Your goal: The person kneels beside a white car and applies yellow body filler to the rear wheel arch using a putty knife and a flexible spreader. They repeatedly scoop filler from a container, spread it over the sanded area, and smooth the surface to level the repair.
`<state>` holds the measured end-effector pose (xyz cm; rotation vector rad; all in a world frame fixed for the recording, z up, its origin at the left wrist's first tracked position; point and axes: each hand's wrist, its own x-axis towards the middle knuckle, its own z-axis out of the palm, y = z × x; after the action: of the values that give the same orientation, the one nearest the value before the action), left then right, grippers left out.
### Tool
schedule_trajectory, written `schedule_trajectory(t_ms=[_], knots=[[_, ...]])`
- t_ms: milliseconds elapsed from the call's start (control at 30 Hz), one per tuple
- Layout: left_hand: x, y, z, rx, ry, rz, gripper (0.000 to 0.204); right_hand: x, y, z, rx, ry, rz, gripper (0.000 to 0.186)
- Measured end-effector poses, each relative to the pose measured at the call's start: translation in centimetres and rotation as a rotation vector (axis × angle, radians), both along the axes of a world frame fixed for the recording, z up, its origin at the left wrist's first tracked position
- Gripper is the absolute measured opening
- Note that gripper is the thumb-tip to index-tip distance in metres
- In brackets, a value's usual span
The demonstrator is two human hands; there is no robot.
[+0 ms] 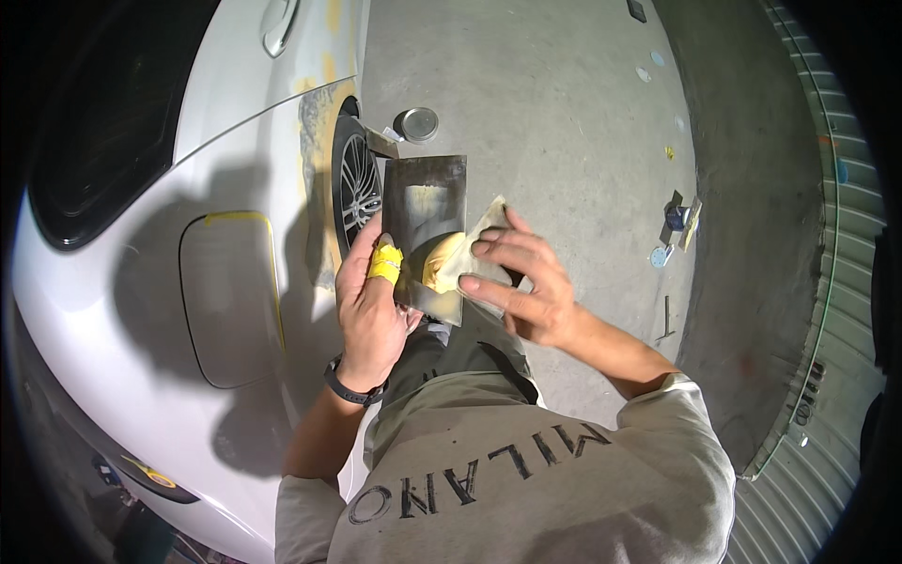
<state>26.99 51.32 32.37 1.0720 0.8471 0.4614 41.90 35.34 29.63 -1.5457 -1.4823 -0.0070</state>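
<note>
My left hand (369, 315), with yellow tape round its thumb, grips a dark rectangular mixing board (423, 179) by its left edge. A lump of pale yellow body filler (443, 261) lies on the lower part of the board, with a thin smear of it higher up. My right hand (534, 282) is closed on a pale, thin putty spreader (489, 226), whose edge meets the filler. Fingers hide part of the spreader. On my left stands a white car (249, 150); yellowish filler and grey sanded patches (319, 141) show along its wheel arch.
The car's wheel (357, 179) lies just beyond the board. A round tin (419, 124) stands on the concrete floor (564, 122). Yellow tape edges the fuel flap (230, 301). Sanding discs (660, 257) and small tools lie at right, before a ribbed metal wall (846, 310).
</note>
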Motion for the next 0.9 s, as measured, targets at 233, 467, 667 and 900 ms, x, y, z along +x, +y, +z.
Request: schedule_trajectory(t_ms=[233,467,667,900], knots=[[-4.3,1.0,1.7,0.210,-0.050,-0.049,0.047,1.2,-1.7,2.4,-0.231,-0.064,0.061,0.065],[-5.6,0.0,0.6,0.324,-0.039,-0.155,0.055,-4.3,0.0,4.3,-0.294,-0.150,0.204,0.065],[-7.2,3.3,-7.6,0.083,0.130,0.051,0.050,-3.6,-0.3,-0.9,-0.420,0.377,0.338,0.066],[-12.0,1.0,-20.6,0.242,0.373,-0.113,0.048,3.2,10.8,-15.6,-0.285,1.261,-0.019,0.040]])
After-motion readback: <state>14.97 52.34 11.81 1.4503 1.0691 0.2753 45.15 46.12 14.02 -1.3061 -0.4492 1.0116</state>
